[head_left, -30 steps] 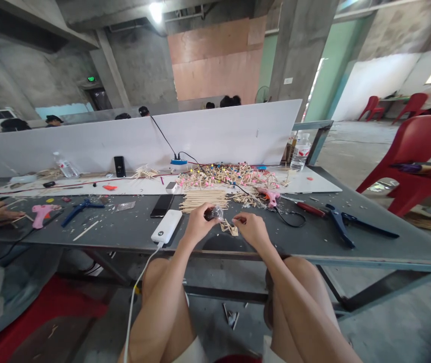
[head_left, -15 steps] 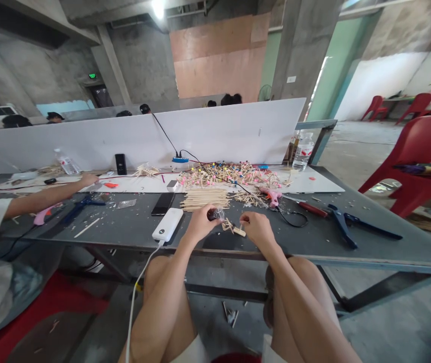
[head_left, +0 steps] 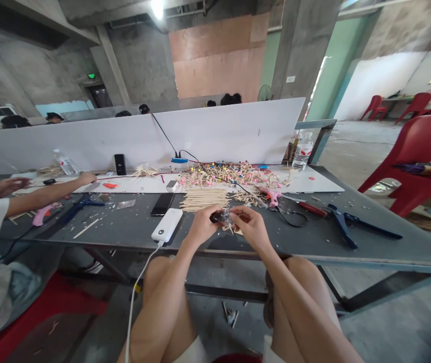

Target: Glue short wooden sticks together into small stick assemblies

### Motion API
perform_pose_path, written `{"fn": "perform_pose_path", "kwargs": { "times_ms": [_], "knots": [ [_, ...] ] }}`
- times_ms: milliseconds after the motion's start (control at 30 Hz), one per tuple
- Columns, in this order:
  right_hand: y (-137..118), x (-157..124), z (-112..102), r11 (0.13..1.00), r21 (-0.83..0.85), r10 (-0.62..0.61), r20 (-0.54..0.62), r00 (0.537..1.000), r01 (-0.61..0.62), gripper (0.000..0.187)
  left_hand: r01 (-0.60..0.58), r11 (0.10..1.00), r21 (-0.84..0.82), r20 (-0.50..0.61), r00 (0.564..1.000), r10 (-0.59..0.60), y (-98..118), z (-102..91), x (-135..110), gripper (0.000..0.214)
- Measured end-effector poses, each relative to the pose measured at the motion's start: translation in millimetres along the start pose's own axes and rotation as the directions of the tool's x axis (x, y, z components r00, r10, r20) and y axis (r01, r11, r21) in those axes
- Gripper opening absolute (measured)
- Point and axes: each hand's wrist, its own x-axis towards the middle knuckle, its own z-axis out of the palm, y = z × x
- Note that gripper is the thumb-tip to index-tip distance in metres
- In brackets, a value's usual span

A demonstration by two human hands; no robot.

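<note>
My left hand is closed round a small dark object with a clear, shiny plastic part; its exact kind is too small to tell. Close against that clear part, my right hand has its thumb and fingers pinched together, and what they hold is hidden. Just beneath the hands, a few short wooden stick pieces lie on the dark table, partly covered. A row of pale wooden sticks lies side by side behind my left hand.
A heap of sticks with coloured ends lies behind. A pink glue gun, red-handled tool and blue cutter are at right. A white power bank and black phone are left. A co-worker's arm reaches in.
My right hand has moved left and up from the small wooden block to the clear plastic part at my left hand. The co-worker's second hand has come into view.
</note>
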Motion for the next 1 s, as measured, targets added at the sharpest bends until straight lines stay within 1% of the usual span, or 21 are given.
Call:
{"fn": "perform_pose_path", "kwargs": {
  "times_ms": [133, 300, 400, 500, 700, 800, 900, 1000],
  "knots": [
    [0.1, -1.4, 0.2, 0.997, -0.081, -0.018, -0.013, 1.0, 0.017, 0.029, 0.001, 0.997, 0.072, -0.005, 1.0, 0.0, 2.7, 1.4, -0.4, 0.022],
    [0.7, -0.3, -2.4, 0.986, -0.165, -0.022, -0.021, 1.0, 0.018, 0.021, 0.012, 0.995, 0.096, -0.048, 0.999, -0.007, -1.1, 4.6, -1.5, 0.026],
    [1.1, 0.5, -2.8, 0.979, -0.206, -0.014, -0.019, 1.0, 0.009, 0.024, 0.008, 0.993, 0.115, -0.042, 0.999, -0.003, -3.4, 6.0, -2.0, 0.027],
    [3.5, 1.5, -3.4, 0.974, -0.224, -0.04, -0.018, 0.999, 0.035, 0.026, 0.001, 0.99, 0.139, -0.035, 0.999, 0.004, -4.8, 6.7, -2.1, 0.027],
    [8.6, 3.8, -5.9, 0.973, -0.219, -0.069, 0.049, 0.996, 0.078, 0.033, -0.005, 0.992, 0.124, -0.028, 1.0, 0.009, -6.2, 5.8, 0.0, 0.023],
    [8.0, 4.4, -7.9, 0.968, -0.228, -0.091, 0.066, 0.994, 0.103, 0.034, -0.035, 0.995, 0.09, -0.027, 0.999, 0.038, -5.2, 3.2, 1.5, 0.024],
    [4.7, 3.9, -9.4, 0.959, -0.252, -0.108, 0.094, 0.99, 0.128, 0.033, -0.063, 0.997, 0.055, -0.016, 0.998, 0.064, -3.0, -0.3, 2.0, 0.023],
    [-0.1, 2.8, -9.2, 0.946, -0.294, -0.096, 0.141, 0.985, 0.134, 0.03, -0.061, 0.997, 0.043, 0.018, 0.998, 0.06, -0.6, -3.2, 1.2, 0.018]
  ]
}}
